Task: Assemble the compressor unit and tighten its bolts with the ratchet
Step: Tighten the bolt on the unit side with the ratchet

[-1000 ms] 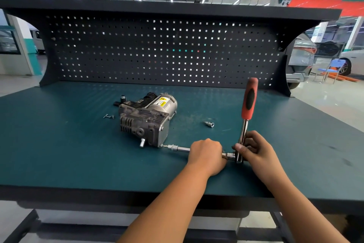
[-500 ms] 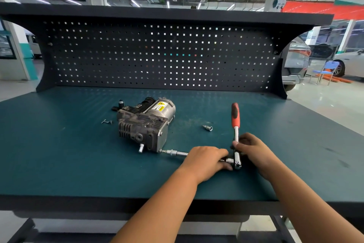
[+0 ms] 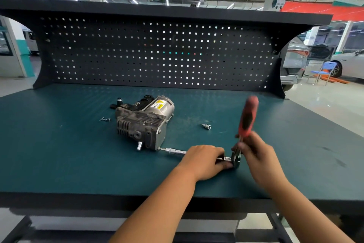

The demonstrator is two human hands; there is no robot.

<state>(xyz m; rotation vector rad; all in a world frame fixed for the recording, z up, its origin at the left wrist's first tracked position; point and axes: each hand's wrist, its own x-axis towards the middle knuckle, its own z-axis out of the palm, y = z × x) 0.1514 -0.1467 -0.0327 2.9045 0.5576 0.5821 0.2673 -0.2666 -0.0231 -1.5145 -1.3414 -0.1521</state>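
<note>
The compressor unit [image 3: 144, 122] lies on its side near the middle of the bench [image 3: 59, 154], its finned end facing the person, so the bolt at its near right corner can be reached from the side. From that corner a long extension bar [image 3: 175, 151] runs flat toward four o'clock, probably so the ratchet [image 3: 247, 122] has room to swing clear of the housing.

The left hand [image 3: 204, 161] is curled over the bar just beside the ratchet head and rests on the bench. Judging by that grip, it keeps the bar level and seated on the bolt. The right hand [image 3: 256, 152] is wrapped round the lower shank. The red handle stands up toward twelve o'clock and is blurred.

A spare socket [image 3: 206, 126] lies at three o'clock from the compressor and two loose screws [image 3: 105, 119] at nine o'clock. Both are set apart from the work, so some assembly likely remains.
</note>
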